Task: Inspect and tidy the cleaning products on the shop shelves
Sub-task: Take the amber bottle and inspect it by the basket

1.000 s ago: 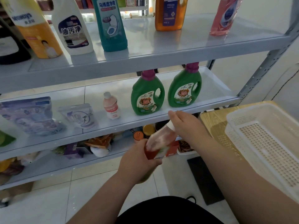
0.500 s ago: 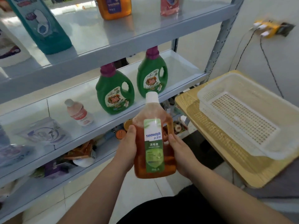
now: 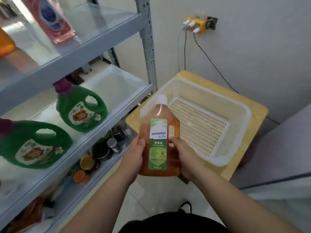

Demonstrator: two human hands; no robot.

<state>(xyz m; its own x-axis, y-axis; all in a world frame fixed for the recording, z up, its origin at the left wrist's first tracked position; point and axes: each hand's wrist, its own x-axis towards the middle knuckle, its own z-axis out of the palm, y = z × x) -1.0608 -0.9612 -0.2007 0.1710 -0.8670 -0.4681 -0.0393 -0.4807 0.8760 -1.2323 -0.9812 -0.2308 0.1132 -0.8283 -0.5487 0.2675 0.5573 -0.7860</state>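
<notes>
We hold amber disinfectant bottle (image 3: pixel 159 142) upright, label facing us, left hand (image 3: pixel 134 157) and right hand (image 3: pixel 185 158) gripping sides, above floor beside empty basket (image 3: pixel 239 145) on counter (image 3: pixel 254 113). Inspection underway; placing bottle and green jugs (image 3: pixel 80 108) left, we judge.

We hold an amber, clear plastic disinfectant bottle (image 3: pixel 159 140) upright with its white cap on top and its green "seaways" label facing us, just in front of the grey metal shelf unit (image 3: pixel 94 49). On that unit's middle shelf stand two green plastic detergent jugs (image 3: pixel 80 108) with purple caps, side by side. A pink bottle (image 3: pixel 52 19) stands on the shelf above them.
</notes>
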